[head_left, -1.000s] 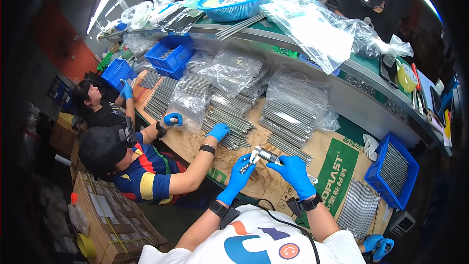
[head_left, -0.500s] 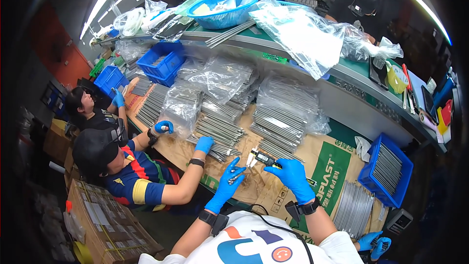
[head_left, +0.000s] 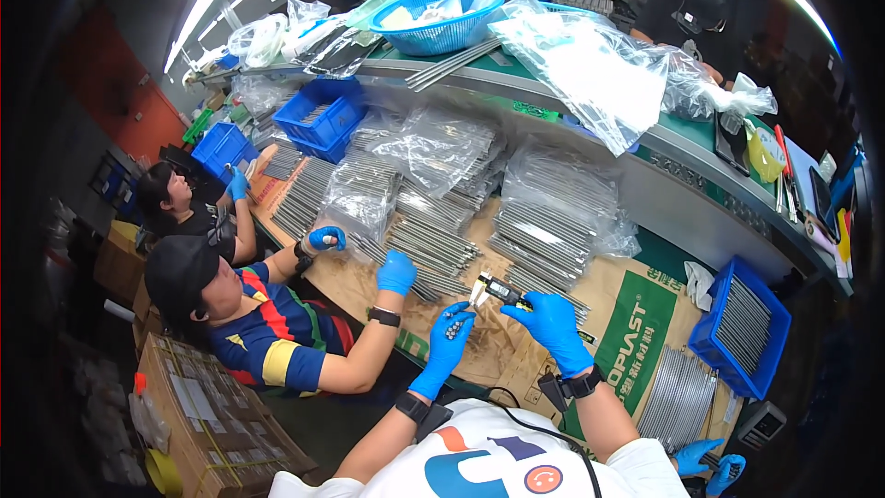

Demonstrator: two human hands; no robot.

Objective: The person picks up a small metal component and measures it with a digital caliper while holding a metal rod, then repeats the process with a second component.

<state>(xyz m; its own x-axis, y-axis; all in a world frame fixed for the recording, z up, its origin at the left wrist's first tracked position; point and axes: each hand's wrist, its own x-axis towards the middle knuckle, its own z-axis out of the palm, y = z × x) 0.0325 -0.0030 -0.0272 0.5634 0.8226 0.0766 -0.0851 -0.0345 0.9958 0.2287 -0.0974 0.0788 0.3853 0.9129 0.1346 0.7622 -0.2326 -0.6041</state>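
My right hand (head_left: 553, 327), in a blue glove, is closed on a digital caliper (head_left: 502, 290) held above the brown cardboard on the bench. The caliper's jaws point left, toward the fingertips of my left hand (head_left: 446, 350), also gloved in blue. Several small shiny metal pieces (head_left: 453, 328) show in my left hand, its fingers curled around them. Whether they are short parts or rod ends I cannot tell. Whether a piece sits between the jaws is too small to tell. Just beyond the caliper lie metal rods (head_left: 544, 284) in a row.
Plastic-covered rod stacks (head_left: 553, 212) fill the bench's middle. A blue bin of rods (head_left: 742, 323) and loose rods (head_left: 678, 397) lie right. A co-worker's gloved hand (head_left: 396, 272) is close on my left; other gloved hands (head_left: 710, 461) show lower right. A shelf (head_left: 645, 143) runs behind.
My left hand has come up and right, its fingertips now by the caliper's jaws. The right hand still holds the caliper. The co-worker's near hand has lifted slightly off the rods.
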